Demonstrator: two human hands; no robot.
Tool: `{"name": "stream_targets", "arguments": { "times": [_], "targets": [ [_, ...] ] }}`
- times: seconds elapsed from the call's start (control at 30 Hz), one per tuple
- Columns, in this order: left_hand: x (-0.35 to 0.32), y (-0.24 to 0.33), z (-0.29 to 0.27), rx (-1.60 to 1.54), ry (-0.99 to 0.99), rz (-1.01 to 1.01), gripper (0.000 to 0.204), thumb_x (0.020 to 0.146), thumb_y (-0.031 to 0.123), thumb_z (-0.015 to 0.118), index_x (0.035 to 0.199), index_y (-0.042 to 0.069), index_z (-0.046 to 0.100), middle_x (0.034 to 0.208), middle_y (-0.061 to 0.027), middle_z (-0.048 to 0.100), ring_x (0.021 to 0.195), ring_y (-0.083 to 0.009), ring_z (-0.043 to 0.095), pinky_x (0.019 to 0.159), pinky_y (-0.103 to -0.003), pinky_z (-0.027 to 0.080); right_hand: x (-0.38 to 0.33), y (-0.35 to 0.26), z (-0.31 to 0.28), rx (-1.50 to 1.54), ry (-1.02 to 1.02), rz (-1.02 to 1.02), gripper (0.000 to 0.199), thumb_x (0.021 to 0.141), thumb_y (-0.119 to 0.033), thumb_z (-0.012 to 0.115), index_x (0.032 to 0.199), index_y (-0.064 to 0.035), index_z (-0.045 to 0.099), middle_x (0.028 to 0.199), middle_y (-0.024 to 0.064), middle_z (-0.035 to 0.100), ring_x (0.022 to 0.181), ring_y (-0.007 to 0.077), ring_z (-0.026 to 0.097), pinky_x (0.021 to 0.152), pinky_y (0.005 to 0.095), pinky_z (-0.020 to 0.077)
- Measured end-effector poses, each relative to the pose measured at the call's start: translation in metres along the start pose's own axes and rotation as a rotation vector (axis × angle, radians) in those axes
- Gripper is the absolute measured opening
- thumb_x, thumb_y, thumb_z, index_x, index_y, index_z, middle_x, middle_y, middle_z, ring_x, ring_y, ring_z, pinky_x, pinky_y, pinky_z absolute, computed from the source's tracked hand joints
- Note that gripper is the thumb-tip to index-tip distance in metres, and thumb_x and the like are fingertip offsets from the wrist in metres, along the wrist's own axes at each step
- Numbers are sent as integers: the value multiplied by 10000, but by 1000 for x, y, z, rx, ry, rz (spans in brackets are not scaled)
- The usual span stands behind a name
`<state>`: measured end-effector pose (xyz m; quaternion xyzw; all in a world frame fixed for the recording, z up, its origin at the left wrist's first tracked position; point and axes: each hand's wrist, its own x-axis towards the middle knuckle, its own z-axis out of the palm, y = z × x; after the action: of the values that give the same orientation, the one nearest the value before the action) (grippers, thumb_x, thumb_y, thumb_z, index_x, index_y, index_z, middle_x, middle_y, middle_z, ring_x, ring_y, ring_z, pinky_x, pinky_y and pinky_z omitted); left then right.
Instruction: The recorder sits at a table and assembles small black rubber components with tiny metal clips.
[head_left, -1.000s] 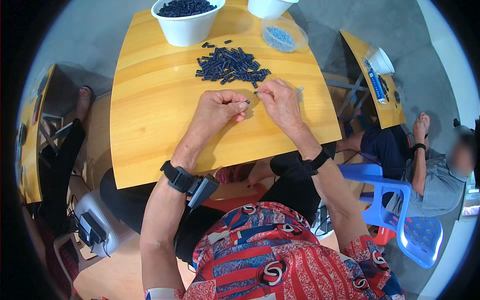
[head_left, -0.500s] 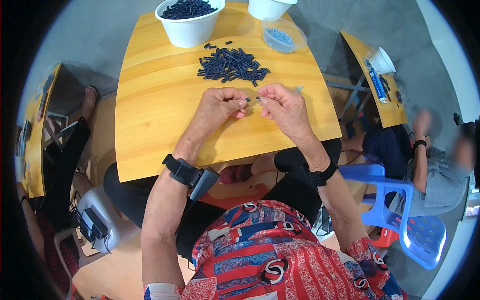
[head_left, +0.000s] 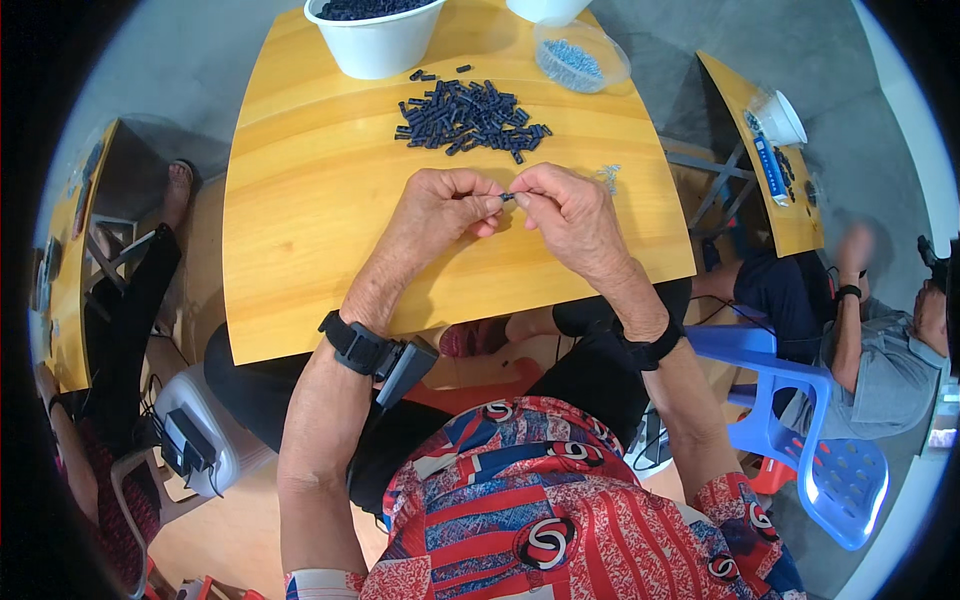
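Over the middle of the wooden table (head_left: 300,250), my left hand (head_left: 440,210) and my right hand (head_left: 572,220) meet fingertip to fingertip. Each is closed in a pinch on a small dark piece (head_left: 508,197); the two pieces come together end to end, mostly covered by my fingers. Just beyond lies a loose pile of short black ribbed plastic pieces (head_left: 465,118). To the right of my right hand is a small scatter of tiny pale-blue parts (head_left: 609,178), too small to name.
A white tub (head_left: 375,52) full of black pieces stands at the far left. A clear bowl (head_left: 618,68) of pale-blue parts and another white tub (head_left: 548,8) are at the far right. People sit at side tables; a blue plastic chair (head_left: 800,400) stands at right.
My hands have drawn together, and the dark pieces that were apart at my fingertips now meet. The view has shifted slightly, so the tubs sit higher in the picture.
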<state>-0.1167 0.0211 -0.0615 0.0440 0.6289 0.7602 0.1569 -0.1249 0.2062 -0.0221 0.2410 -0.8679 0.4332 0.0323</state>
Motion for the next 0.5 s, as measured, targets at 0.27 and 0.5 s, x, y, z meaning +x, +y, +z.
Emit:
{"name": "stream_targets", "arguments": {
  "times": [0.27,0.5],
  "targets": [
    [-1,0,0,-19,-12,-4,129,907,81,622,973,-24,660,791,-44,663,660,-80,591,629,-211,505,0,4,-2,-48,-24,-16,71,831,-26,585,886,6,617,771,113,637,644,202,627,584,305,488],
    [0,-2,1,18,0,15,122,912,78,614,954,-25,665,763,-43,659,641,-73,583,612,-207,504,-1,2,0,-30,-21,-10,60,802,-39,592,842,4,608,766,158,635,714,311,640,628,378,497]
  ]
}}
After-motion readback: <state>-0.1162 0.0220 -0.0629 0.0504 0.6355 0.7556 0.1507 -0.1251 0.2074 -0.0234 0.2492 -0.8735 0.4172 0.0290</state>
